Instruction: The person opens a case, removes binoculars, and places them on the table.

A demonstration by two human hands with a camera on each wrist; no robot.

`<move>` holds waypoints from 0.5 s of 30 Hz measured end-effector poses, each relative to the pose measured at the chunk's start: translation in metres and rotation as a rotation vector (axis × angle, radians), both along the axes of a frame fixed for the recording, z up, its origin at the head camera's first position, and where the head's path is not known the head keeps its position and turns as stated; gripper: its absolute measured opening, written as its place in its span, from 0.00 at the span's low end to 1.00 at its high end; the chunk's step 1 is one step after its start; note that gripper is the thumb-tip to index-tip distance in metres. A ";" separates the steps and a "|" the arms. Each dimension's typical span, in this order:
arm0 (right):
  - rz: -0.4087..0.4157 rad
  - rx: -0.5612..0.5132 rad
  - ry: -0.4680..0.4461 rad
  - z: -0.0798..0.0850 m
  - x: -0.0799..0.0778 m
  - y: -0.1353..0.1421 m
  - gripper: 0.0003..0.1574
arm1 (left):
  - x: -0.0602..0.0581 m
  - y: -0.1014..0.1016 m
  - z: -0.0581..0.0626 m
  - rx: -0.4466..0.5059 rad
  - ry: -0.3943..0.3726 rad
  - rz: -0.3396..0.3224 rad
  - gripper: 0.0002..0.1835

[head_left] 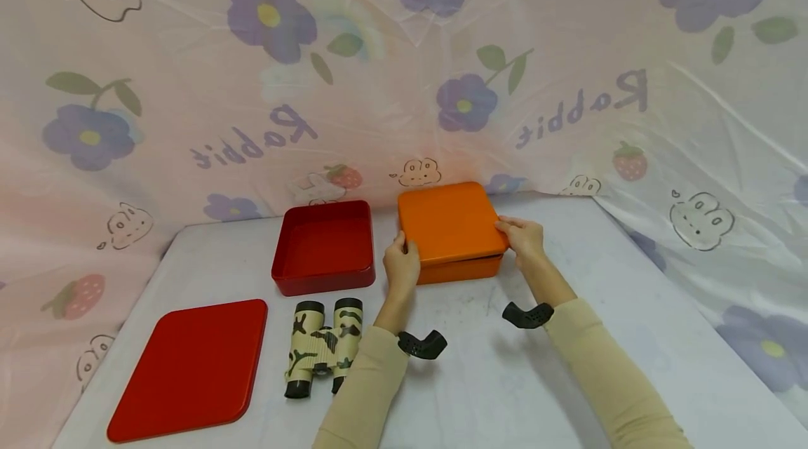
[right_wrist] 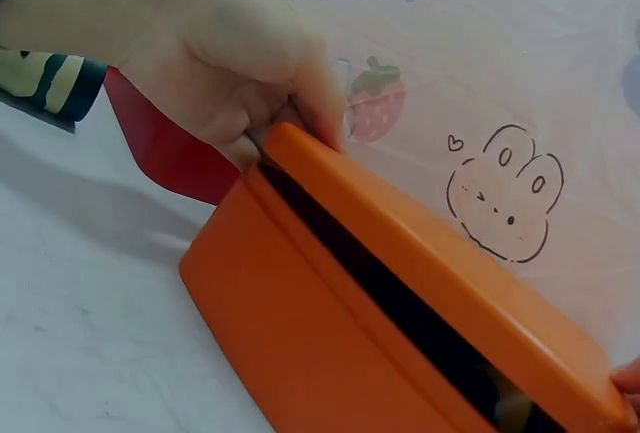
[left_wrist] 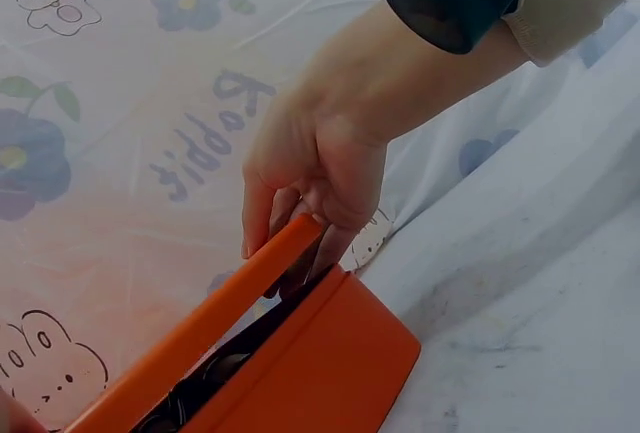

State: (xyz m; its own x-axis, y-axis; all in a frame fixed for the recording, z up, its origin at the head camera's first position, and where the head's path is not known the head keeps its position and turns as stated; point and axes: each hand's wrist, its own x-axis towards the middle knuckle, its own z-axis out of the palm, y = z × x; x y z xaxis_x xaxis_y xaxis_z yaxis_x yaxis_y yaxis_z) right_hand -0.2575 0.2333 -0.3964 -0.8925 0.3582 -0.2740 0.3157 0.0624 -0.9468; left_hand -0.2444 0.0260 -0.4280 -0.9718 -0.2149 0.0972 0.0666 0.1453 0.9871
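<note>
An orange lid (head_left: 449, 221) sits on a square orange box (head_left: 461, 271), with a dark gap along its front edge. My left hand (head_left: 402, 268) pinches the lid's left front corner, thumb on top. At the right side, my right hand (head_left: 525, 238) holds the opposite edge between thumb and fingers. The left wrist view shows the right hand (left_wrist: 325, 138) on the raised lid and dark, glossy contents (left_wrist: 225, 365) inside the box; their kind is hidden. In the right wrist view the left hand (right_wrist: 225, 58) grips the lid's other corner.
To the left stands an open red box (head_left: 325, 282). Its matching red lid (head_left: 189, 368) lies flat at the front left. Camouflage-patterned binoculars (head_left: 309, 345) lie beside my left forearm, partly covered by the sleeve. A patterned cloth (head_left: 379, 105) hangs behind the white table (head_left: 467, 393).
</note>
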 end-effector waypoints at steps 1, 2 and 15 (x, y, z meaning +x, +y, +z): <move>0.002 0.008 -0.001 0.001 0.001 0.001 0.28 | 0.000 0.000 0.001 -0.002 0.009 0.000 0.23; 0.006 0.015 -0.002 0.002 0.002 0.002 0.28 | 0.000 -0.001 0.002 0.003 0.015 -0.002 0.23; 0.096 0.011 0.066 0.024 0.014 0.016 0.32 | 0.000 -0.002 0.020 0.063 -0.027 -0.005 0.24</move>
